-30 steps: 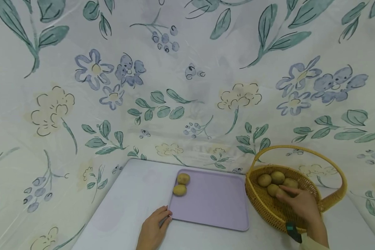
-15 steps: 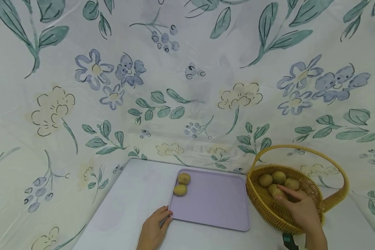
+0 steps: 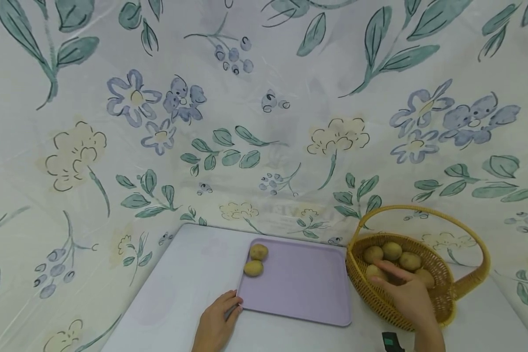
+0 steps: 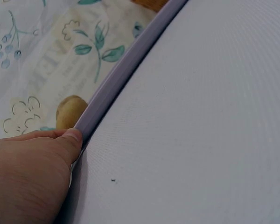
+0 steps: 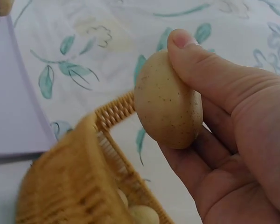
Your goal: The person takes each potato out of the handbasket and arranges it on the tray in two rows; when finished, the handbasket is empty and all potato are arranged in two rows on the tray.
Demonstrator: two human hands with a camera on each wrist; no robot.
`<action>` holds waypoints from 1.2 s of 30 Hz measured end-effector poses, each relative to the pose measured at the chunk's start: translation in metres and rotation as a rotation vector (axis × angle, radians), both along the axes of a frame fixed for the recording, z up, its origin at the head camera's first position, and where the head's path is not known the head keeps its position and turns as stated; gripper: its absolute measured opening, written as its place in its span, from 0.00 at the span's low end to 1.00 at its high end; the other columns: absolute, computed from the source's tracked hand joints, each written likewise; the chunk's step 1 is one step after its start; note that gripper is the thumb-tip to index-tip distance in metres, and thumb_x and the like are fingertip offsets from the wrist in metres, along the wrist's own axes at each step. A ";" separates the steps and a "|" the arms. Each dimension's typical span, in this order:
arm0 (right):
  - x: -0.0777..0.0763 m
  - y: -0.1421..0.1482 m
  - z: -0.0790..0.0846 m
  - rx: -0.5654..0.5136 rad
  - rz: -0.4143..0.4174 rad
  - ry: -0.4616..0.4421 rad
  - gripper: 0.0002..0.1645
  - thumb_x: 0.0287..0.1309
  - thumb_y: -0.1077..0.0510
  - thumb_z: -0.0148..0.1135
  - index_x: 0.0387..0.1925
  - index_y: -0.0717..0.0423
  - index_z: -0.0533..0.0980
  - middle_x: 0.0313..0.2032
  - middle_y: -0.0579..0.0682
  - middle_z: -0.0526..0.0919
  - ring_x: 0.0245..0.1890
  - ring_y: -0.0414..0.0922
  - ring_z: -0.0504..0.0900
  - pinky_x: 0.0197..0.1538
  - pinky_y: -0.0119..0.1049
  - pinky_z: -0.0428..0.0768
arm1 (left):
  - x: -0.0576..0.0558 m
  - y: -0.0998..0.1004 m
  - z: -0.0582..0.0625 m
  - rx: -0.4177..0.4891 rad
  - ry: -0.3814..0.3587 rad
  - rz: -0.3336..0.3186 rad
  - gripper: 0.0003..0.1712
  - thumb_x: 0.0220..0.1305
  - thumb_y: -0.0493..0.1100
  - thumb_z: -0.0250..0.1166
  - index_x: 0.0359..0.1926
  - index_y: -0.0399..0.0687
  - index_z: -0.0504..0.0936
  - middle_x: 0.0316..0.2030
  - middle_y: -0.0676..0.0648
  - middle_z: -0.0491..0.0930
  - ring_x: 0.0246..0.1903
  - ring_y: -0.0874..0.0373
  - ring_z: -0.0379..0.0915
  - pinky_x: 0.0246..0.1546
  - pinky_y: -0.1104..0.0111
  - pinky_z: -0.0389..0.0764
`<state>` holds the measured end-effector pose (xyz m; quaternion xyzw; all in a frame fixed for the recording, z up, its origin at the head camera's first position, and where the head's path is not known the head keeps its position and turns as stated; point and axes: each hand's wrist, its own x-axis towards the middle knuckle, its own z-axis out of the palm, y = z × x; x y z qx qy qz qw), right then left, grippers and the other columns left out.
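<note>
We see two potatoes (image 3: 253, 268) on the tray (image 3: 299, 283), whose corner the left hand (image 3: 217, 318) pinches; to its right, the right hand (image 3: 411, 299) pinches a third potato (image 5: 164, 102), four others (image 3: 392, 250) remaining in the basket (image 3: 364, 289).

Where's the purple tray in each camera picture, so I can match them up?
Head: the purple tray, below centre, left of the basket.
Left wrist: its rim slants from the left hand to the top edge.
Right wrist: one corner of it shows at the left edge.
Shared landmark: the floral sheet, in all three.
</note>
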<state>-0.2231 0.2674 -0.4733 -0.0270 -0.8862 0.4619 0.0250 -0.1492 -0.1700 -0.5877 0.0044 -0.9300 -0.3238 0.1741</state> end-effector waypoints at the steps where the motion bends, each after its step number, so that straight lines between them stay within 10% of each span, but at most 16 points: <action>1: -0.001 -0.003 -0.001 -0.012 0.006 0.017 0.35 0.54 0.40 0.76 0.61 0.50 0.81 0.52 0.26 0.83 0.46 0.09 0.68 0.47 0.09 0.73 | 0.000 0.000 0.000 0.000 0.001 0.000 0.08 0.63 0.42 0.72 0.44 0.56 0.90 0.55 0.49 0.86 0.56 0.48 0.84 0.59 0.53 0.84; 10: -0.004 -0.036 -0.002 -0.122 0.120 0.192 0.27 0.55 0.55 0.77 0.56 0.57 0.83 0.48 0.26 0.85 0.47 0.19 0.79 0.48 0.15 0.80 | 0.000 -0.001 -0.002 -0.011 0.016 -0.001 0.09 0.62 0.42 0.73 0.44 0.55 0.90 0.54 0.49 0.87 0.56 0.49 0.84 0.59 0.53 0.85; 24: -0.015 -0.089 -0.009 -0.303 0.266 0.187 0.26 0.51 0.62 0.79 0.53 0.64 0.84 0.51 0.56 0.89 0.49 0.25 0.83 0.52 0.19 0.83 | 0.000 0.001 0.000 -0.018 0.028 0.004 0.09 0.61 0.41 0.73 0.43 0.55 0.90 0.54 0.49 0.87 0.55 0.49 0.84 0.58 0.53 0.85; 36: -0.018 -0.138 -0.016 -0.401 0.400 0.232 0.26 0.50 0.63 0.78 0.53 0.65 0.83 0.52 0.64 0.87 0.49 0.30 0.85 0.53 0.22 0.84 | 0.000 0.000 -0.002 -0.008 0.027 0.001 0.09 0.62 0.41 0.73 0.43 0.57 0.90 0.54 0.50 0.87 0.56 0.49 0.84 0.58 0.53 0.85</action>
